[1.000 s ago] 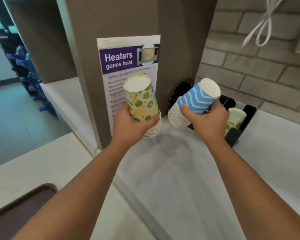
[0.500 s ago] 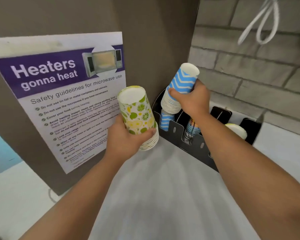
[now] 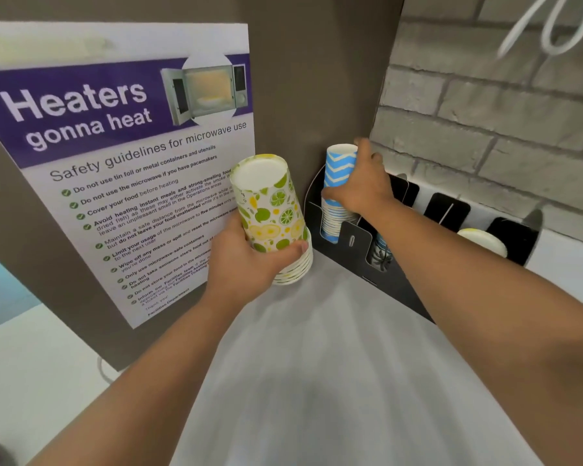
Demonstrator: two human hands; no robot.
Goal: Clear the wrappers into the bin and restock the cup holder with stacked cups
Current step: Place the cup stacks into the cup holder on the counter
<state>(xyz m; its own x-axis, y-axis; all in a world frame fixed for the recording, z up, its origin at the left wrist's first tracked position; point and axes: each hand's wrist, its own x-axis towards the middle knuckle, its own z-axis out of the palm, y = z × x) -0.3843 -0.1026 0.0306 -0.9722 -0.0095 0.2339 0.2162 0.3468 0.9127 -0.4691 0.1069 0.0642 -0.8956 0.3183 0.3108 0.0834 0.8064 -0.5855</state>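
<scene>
White desk [image 3: 317, 381] below brick wall: my right hand [image 3: 364, 190] grips the blue cup stack [image 3: 339, 183], seating it in the holder [image 3: 354, 240]'s leftmost slot; my left hand [image 3: 246, 260] grips the lime stack [image 3: 270, 210], probably slotted next.

Both forearms are bare to the frame edge; left hand [image 3: 246, 264] and right hand [image 3: 364, 190] wear no gloves, rings or watch.
</scene>
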